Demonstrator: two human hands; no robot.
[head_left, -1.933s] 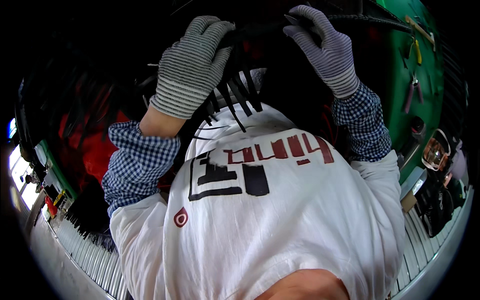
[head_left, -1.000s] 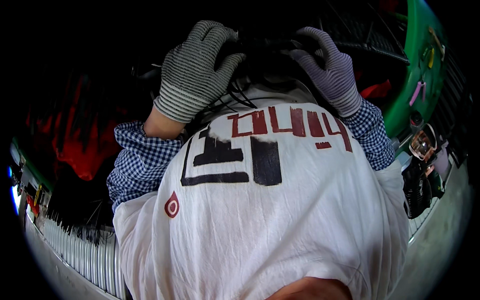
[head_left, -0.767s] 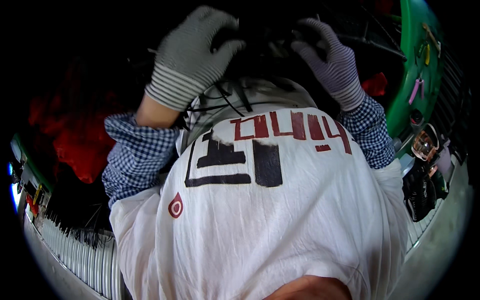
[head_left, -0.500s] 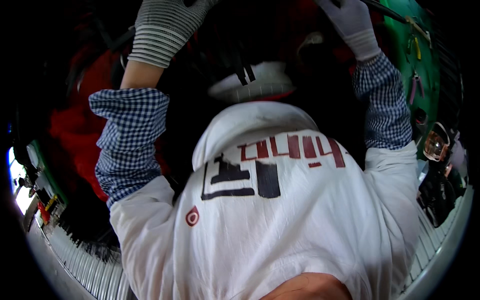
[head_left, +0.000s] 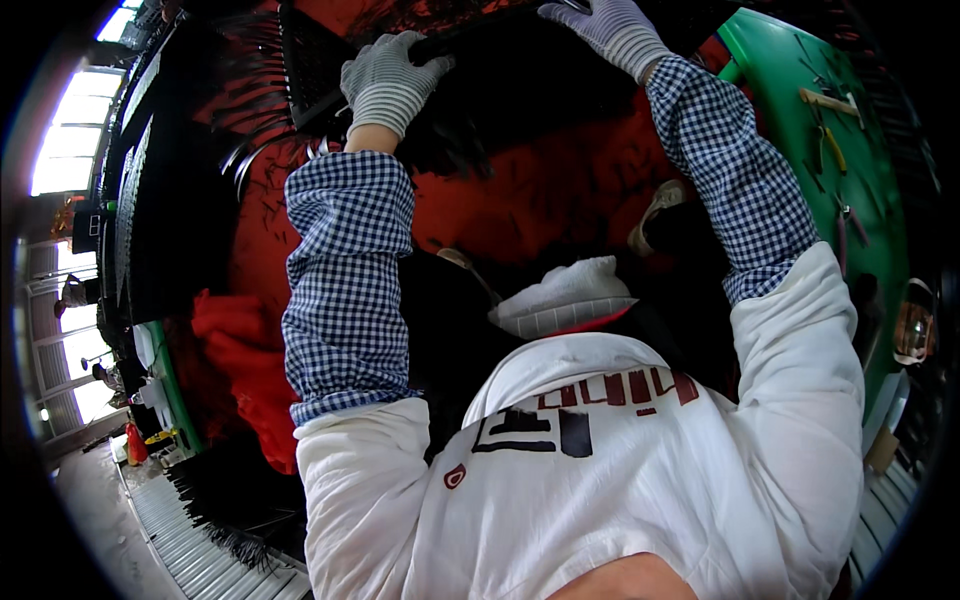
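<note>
My left hand [head_left: 392,84], in a striped knit glove, lies over the edge of a dark panel [head_left: 500,85] in front of me. Its thumb stands apart from the fingers, and nothing shows between them. At the top of the view my right hand [head_left: 604,32], gloved too, is at the far side of the same panel. Its fingers are bent around a small dark item, partly cut off by the picture's edge, whose kind I cannot make out. Thin black strips [head_left: 255,130] fan out left of my left hand.
A green table [head_left: 760,50] at the right bears a wooden-handled hammer [head_left: 828,102], yellow-handled pliers [head_left: 834,152] and purple-handled pliers [head_left: 852,225]. Red cloth [head_left: 240,360] hangs at the left. Below the panel, black scraps lie on a red surface [head_left: 540,190]. Metal slats [head_left: 225,560] run along the lower left.
The view has tilted, so both hands and the dark panel show more fully. My left hand appears lower and further right in the picture; the right hand appears further left.
</note>
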